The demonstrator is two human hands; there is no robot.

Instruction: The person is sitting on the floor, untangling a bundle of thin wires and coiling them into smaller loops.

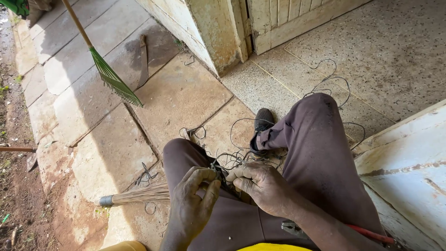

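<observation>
I sit with my knees raised, in brown trousers. My left hand (193,204) curls around the bound end of a straw broom (139,194), whose bristles stretch left across the paving and end in a metal band. My right hand (260,185) is closed beside it, pinching thin dark wire (234,160) at the same spot between my knees. Loose loops of that wire spread over my lap and the floor beyond. My black shoe (261,128) rests on the floor ahead.
Red-handled pliers (367,233) lie by my right forearm. A green rake (111,76) leans at upper left beside a blade-like tool (143,58). More wire (332,81) lies on the speckled floor near a worn door (297,18). A white board (409,162) stands at right; dirt borders the left.
</observation>
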